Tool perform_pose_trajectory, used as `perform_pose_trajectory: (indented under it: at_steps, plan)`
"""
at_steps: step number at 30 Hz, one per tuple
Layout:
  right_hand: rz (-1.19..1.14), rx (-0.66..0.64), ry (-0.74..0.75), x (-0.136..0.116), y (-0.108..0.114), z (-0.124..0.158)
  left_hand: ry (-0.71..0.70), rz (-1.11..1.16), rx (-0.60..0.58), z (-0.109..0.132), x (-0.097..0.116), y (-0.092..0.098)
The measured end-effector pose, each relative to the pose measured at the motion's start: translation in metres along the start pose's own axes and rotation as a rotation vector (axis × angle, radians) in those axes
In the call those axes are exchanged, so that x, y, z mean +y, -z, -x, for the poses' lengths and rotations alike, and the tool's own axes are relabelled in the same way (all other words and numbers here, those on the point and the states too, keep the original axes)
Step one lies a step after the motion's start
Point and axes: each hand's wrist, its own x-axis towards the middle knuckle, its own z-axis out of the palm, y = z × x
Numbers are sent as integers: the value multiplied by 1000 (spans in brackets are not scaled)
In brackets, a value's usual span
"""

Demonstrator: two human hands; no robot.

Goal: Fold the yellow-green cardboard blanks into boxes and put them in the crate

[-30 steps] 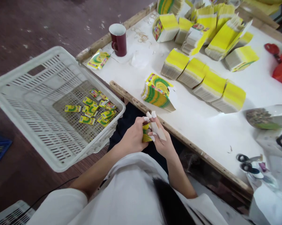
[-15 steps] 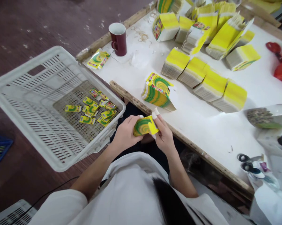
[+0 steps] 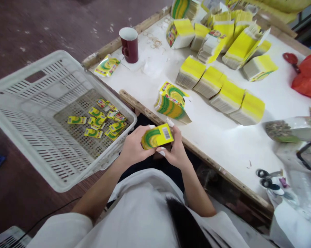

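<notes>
Small carton (image 3: 158, 136) held between two bare hands, above the person's lap and just outside the wooden edging (image 3: 204, 156) of the white table (image 3: 217, 148). The carton is bright yellow; its upward face carries a green and golden-yellow swirl toward the left, and a plain yellow panel with a white barcode label lies toward the right end. It is tilted, the right end higher in the view than the left. The left hand (image 3: 134, 146) is closed around the left end, gripping it, with the thumb along the near edge, the other fingers toward the far side and a white covering on one fingertip. The right hand (image 3: 177, 150) is half curled about the right end, its fingers extended past the far corner and its white-covered thumb just below the near edge; whether it also grips cannot be told. Both forearms converge from the sides of the body, elbows bent. To the left, more small cartons (image 3: 93, 133) lie scattered in a white slatted basket (image 3: 36, 144); beyond the hands, a stack of flat cartons (image 3: 172, 103) stands on the table.
</notes>
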Motion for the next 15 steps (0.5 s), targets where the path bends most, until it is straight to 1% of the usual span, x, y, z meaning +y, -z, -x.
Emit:
perform_pose_trajectory:
  at_steps: [1, 2, 4, 5, 6, 7, 8, 10, 12, 15]
  plan:
    - [13, 33, 5, 0, 2, -4, 38, 152, 131, 2, -3, -1]
    - [46, 101, 11, 1, 7, -11, 79, 324, 283, 3, -7, -2]
    - [177, 289, 10, 3, 23, -30, 178, 670, 562, 2, -16, -3]
    - [267, 380, 3, 5, 31, -41, 241, 810, 653, 2, -20, -4]
    - [359, 436, -9, 8, 39, -53, 314, 917, 703, 1, -23, -5]
    - [446, 469, -24, 12, 46, -64, 394, 987, 715, 0, -26, -7]
    - [523, 487, -42, 17, 51, -75, 465, 1025, 693, 1, -28, -9]
    - [645, 486, -89, 26, 54, -93, 553, 1025, 579, 2, -31, -14]
    - [709, 457, -135, 33, 54, -104, 576, 974, 467, 5, -31, -18]
    - [694, 424, -177, 36, 53, -111, 582, 905, 413, 7, -29, -21]
